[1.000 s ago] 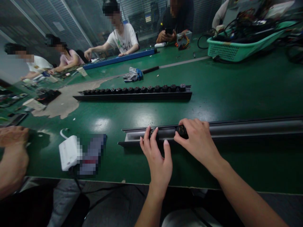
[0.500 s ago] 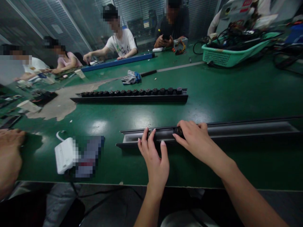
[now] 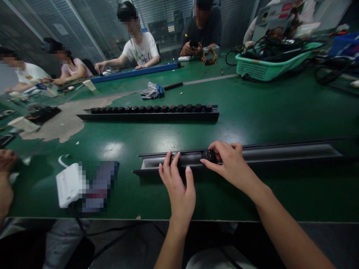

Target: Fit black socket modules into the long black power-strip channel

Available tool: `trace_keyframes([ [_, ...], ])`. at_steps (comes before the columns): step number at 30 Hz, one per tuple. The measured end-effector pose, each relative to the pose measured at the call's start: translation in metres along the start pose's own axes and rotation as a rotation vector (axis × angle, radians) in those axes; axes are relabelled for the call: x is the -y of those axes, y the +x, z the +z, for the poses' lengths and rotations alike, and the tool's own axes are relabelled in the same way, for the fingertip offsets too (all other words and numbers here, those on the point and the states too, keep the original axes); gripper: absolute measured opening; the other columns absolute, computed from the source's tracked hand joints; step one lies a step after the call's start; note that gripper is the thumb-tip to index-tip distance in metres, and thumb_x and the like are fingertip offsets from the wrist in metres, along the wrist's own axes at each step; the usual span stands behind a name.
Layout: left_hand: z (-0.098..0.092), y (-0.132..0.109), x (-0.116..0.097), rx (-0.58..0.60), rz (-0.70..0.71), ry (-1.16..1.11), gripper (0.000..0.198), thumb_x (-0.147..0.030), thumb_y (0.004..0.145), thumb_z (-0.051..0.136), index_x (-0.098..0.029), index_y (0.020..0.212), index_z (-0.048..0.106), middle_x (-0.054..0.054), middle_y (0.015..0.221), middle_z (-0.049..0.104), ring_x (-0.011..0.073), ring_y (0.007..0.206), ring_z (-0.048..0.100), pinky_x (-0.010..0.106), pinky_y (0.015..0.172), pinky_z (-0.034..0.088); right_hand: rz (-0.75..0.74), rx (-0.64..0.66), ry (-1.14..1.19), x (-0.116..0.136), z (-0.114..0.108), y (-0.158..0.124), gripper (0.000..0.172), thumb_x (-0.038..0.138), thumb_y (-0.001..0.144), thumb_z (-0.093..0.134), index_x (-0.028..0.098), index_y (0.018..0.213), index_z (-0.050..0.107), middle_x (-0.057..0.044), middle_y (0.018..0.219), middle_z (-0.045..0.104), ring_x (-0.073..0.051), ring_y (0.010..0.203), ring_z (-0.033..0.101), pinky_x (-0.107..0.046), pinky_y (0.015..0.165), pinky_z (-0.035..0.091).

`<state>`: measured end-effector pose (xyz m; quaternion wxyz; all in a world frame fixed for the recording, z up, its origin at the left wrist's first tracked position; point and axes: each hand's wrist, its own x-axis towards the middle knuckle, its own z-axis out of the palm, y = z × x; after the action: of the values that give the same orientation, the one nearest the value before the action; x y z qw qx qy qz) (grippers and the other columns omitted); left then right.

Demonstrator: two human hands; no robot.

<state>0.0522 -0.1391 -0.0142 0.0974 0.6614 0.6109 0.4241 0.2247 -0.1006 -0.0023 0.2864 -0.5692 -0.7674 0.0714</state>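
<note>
only the view has shifted – the right hand (image 3: 232, 161) pinches a small black plastic socket block (image 3: 208, 154) inside a long black metal-looking channel (image 3: 269, 153); the left hand (image 3: 180, 194), loosely spread, touches a second black block (image 3: 173, 157), probably steadying it.

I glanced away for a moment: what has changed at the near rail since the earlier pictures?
Nothing visibly moved along the near rail, and nothing was taken or let go; only the view shifted. The left hand stays over the left piece, the right hand stays around the right piece; the far rail lies as before.
</note>
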Motion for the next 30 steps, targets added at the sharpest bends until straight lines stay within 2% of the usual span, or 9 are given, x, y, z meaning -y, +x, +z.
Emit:
trace_keyframes([
  [7,0.0,-0.0004,0.0002,-0.003,-0.001,-0.006,0.04,-0.029,0.097,0.045,-0.024,0.136,0.043,0.012,0.151,0.037,0.0218,0.144,0.029,0.05,0.121,0.01,0.001,0.01,-0.029,0.0011,-0.0007,0.0007,0.028,0.048,0.091,0.052,0.021,0.1,0.051,-0.002,0.086,0.063,-0.02,0.082,0.057,-0.035,0.082,0.025],
  [18,0.0007,-0.0002,0.0006,-0.011,0.005,-0.005,0.04,-0.029,0.096,0.045,-0.025,0.136,0.043,0.011,0.151,0.038,0.0215,0.144,0.029,0.051,0.121,0.01,0.046,-0.064,-0.08,-0.0017,0.0014,0.0009,0.02,0.04,0.086,0.053,0.02,0.092,0.049,-0.003,0.082,0.061,-0.019,0.076,0.055,-0.035,0.08,0.026],
  [30,0.0008,0.0006,0.0004,-0.014,0.013,0.0,0.04,-0.03,0.097,0.045,-0.024,0.136,0.043,0.012,0.15,0.039,0.0223,0.143,0.03,0.051,0.121,0.01,0.078,-0.013,-0.077,-0.002,-0.002,0.0034,0.019,0.037,0.084,0.053,0.021,0.087,0.043,-0.003,0.084,0.059,-0.02,0.08,0.054,-0.034,0.078,0.027],
])
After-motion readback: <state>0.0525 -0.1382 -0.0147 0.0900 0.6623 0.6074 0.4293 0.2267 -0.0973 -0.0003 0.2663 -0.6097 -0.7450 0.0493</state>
